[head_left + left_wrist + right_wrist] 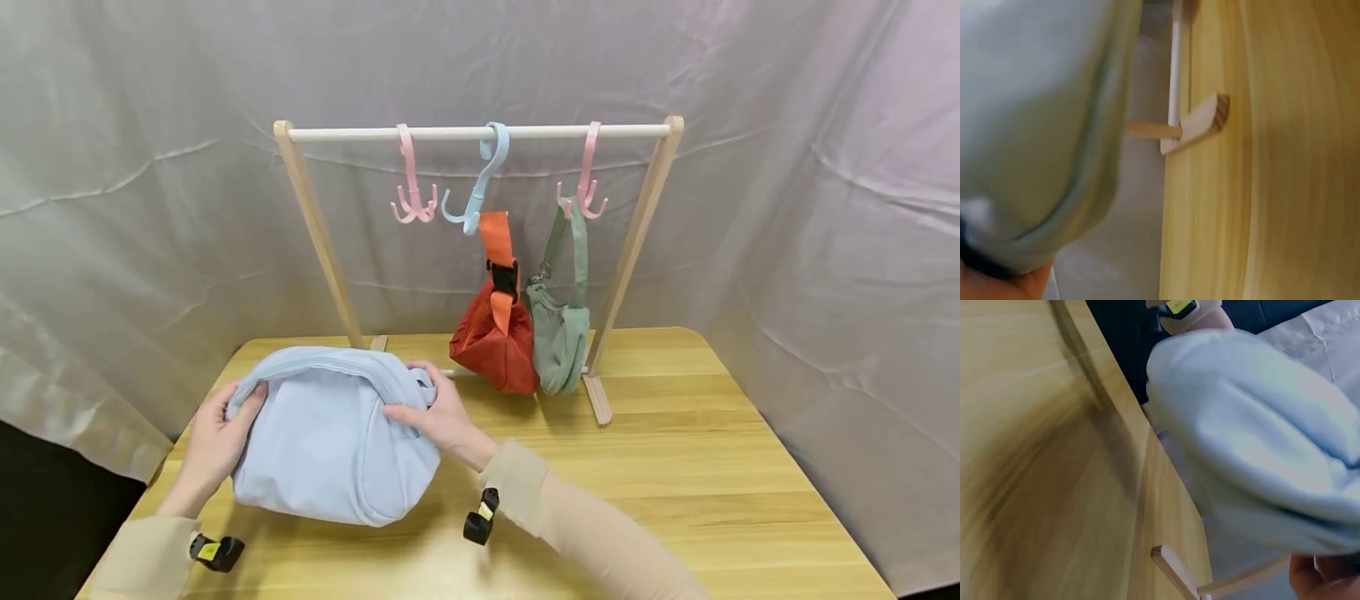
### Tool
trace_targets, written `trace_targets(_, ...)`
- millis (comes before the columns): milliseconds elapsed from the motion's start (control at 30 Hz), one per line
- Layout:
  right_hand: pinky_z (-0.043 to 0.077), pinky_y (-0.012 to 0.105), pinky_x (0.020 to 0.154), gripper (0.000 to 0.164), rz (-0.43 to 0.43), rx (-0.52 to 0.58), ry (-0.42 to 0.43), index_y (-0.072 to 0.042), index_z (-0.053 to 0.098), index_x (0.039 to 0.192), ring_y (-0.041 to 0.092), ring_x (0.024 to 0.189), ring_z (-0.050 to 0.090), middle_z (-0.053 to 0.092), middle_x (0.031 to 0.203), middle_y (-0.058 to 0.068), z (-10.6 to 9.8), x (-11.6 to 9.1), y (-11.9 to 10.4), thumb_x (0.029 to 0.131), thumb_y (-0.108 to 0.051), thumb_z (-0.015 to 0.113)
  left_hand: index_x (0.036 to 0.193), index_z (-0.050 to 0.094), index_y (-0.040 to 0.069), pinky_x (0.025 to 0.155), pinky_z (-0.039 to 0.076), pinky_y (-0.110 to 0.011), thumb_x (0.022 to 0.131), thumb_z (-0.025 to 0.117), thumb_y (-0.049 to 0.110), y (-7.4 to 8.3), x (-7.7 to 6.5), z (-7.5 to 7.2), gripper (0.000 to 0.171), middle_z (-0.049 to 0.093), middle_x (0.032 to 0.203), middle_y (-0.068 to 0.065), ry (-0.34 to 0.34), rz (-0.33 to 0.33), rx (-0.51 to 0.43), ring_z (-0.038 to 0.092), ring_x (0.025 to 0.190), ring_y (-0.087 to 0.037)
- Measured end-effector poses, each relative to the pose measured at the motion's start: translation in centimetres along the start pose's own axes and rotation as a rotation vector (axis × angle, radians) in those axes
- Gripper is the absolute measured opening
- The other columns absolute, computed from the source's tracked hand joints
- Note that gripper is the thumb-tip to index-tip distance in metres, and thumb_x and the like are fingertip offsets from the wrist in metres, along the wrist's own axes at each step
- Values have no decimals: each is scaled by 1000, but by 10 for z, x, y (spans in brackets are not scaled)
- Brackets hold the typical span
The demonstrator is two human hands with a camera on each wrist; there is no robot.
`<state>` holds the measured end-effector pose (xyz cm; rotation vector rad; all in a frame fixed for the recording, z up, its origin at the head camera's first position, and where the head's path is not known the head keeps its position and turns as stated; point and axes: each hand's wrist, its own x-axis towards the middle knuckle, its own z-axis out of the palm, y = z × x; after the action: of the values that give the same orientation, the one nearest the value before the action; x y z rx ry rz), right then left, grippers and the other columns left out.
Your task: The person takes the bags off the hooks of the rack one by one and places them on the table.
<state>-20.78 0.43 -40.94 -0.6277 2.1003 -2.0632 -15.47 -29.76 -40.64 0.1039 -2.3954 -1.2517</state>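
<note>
A light blue bag (pixel 315 450) with a zipper along its top is held up over the left part of the table. At its left upper corner my left hand (pixel 217 433) grips the fabric, thumb on the near side. My right hand (pixel 435 412) pinches the right end, near a strap loop, with the thumb in front. The bag's pale cloth (pixel 1029 112) fills the left side of the left wrist view, and its rounded side (pixel 1254 425) shows in the right wrist view. Most fingers are hidden behind the bag.
Behind stands a wooden rack with a white rail (pixel 345 134). From it hang a left pink hook (pixel 411 187), a blue hook (pixel 483 179) and a right pink hook (pixel 587 175). A red bag (pixel 498 350) and a green bag (pixel 558 342) hang at the right. The wooden table (pixel 675 467) lies below.
</note>
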Motion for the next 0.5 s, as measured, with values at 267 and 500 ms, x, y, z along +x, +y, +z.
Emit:
trace_targets(267, 48, 31, 96, 54, 88, -89, 82, -13, 58, 128, 13, 106, 58, 63, 127, 9, 15, -4, 10, 81, -17, 84, 114, 65, 5, 68, 44, -21, 105, 52, 36, -11, 2, -12, 35, 69, 106, -15, -239, 13, 204, 52, 81, 5)
trace_targets(500, 48, 28, 93, 49, 131, -95, 83, -13, 58, 123, 12, 101, 60, 65, 119, 5, 22, -8, 20, 80, -15, 84, 137, 54, -1, 87, 52, -44, 107, 43, 41, -20, 2, -15, 53, 60, 133, -30, -422, -32, 249, 62, 113, -35)
